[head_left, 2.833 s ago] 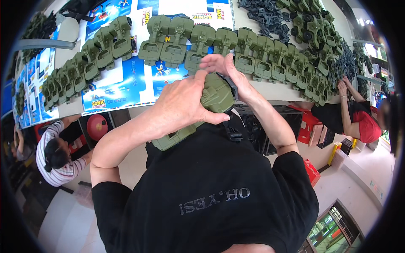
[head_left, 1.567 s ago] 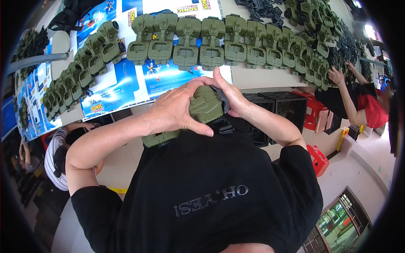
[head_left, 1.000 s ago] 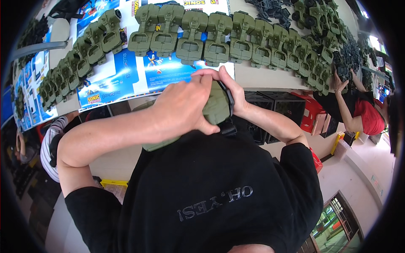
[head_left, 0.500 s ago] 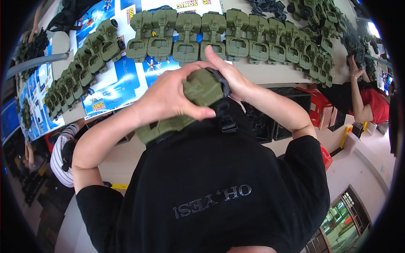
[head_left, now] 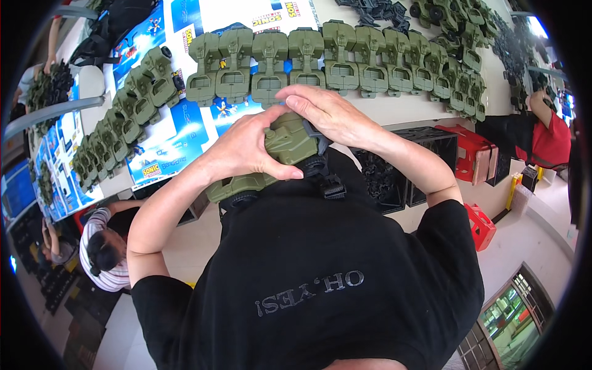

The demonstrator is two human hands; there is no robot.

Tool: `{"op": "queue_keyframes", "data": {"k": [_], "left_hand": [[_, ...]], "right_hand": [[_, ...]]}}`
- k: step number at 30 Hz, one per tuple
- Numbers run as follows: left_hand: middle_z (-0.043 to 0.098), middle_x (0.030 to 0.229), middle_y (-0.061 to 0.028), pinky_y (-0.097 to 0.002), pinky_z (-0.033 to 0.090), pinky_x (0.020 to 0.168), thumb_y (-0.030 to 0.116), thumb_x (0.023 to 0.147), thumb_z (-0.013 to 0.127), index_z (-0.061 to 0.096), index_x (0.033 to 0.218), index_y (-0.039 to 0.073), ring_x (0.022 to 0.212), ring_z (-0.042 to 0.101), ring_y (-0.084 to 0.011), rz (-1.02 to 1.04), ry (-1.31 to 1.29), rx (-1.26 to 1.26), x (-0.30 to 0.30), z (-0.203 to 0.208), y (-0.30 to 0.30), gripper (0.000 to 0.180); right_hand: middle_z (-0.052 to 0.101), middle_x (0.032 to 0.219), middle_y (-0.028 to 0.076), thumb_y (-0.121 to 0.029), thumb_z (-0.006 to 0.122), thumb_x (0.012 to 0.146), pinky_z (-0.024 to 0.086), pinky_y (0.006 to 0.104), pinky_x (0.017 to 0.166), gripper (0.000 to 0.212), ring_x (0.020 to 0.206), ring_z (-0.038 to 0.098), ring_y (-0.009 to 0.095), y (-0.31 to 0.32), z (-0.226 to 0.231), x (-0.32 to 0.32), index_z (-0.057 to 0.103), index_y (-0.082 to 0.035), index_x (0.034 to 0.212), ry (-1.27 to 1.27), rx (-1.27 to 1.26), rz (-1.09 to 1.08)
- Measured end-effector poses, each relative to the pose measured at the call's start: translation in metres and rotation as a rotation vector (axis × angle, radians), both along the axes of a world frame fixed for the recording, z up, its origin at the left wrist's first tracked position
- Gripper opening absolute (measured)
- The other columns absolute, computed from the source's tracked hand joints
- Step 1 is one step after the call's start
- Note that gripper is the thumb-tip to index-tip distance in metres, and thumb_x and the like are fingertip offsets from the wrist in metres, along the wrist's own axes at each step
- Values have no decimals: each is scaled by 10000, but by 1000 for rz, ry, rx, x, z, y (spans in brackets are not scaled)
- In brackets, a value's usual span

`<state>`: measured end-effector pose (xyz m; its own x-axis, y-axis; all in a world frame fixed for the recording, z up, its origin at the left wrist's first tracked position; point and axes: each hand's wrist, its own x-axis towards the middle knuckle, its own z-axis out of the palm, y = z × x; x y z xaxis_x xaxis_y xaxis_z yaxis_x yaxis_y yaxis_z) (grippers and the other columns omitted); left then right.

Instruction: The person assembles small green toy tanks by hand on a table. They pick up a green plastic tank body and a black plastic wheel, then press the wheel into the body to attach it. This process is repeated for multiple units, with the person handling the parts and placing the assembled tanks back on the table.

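Close in front of my chest is an olive-green toy truck [head_left: 288,142] with black wheels. My left hand [head_left: 240,147] is wrapped round its body, the thumb along the near side. Across the truck's far right end lies my right hand [head_left: 330,116], fingers together and pressed on a dark part [head_left: 322,143] there; the palm side is hidden. A black wheel [head_left: 314,165] shows below that part. The truck's green rear [head_left: 237,187] sticks out under my left wrist. Just beyond my hands stands a row of similar green toy trucks [head_left: 271,65].
Another line of green trucks [head_left: 126,111] runs down the left side of the table [head_left: 425,111]. Black parts [head_left: 376,13] are heaped at the back. Black crates [head_left: 425,148] and a red crate [head_left: 472,154] stand below. Co-workers in a striped top [head_left: 102,243] and a red top [head_left: 550,145] are at the sides.
My right hand has turned over the truck's end, its raised thumb now lowered and its fingers lying flatter toward my left hand. The view has shifted slightly. My left hand keeps its hold.
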<state>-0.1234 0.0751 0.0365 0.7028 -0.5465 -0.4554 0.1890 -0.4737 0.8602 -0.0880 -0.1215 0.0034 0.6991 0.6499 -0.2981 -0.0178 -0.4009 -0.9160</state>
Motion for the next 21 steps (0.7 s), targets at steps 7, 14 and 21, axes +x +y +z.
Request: {"op": "queue_keyframes", "data": {"k": [7,14,21], "left_hand": [[595,1127,-148,-339,404,957,356,520,859,448,1266,-11,1071,566,-241,27,108,36,-1,11,0,927],[610,1092,-165,-355,433,926,413,555,843,455,1237,-23,1029,593,-257,6,97,136,-3,21,-9,898],[569,990,-240,-411,529,699,435,557,828,405,1158,-78,782,636,-368,-198,-336,387,-27,36,-16,897]], "right_hand": [[524,1201,122,-635,196,923,432,337,963,741,1122,503,172,8,-10,-14,485,-35,1248,732,499,-184],[531,1183,115,-656,161,912,433,332,943,782,1089,514,173,10,-19,-14,472,-24,1252,827,504,-196],[558,1153,154,-536,119,965,379,359,986,719,1103,516,227,10,-7,-36,498,26,1204,453,535,-92]]}}
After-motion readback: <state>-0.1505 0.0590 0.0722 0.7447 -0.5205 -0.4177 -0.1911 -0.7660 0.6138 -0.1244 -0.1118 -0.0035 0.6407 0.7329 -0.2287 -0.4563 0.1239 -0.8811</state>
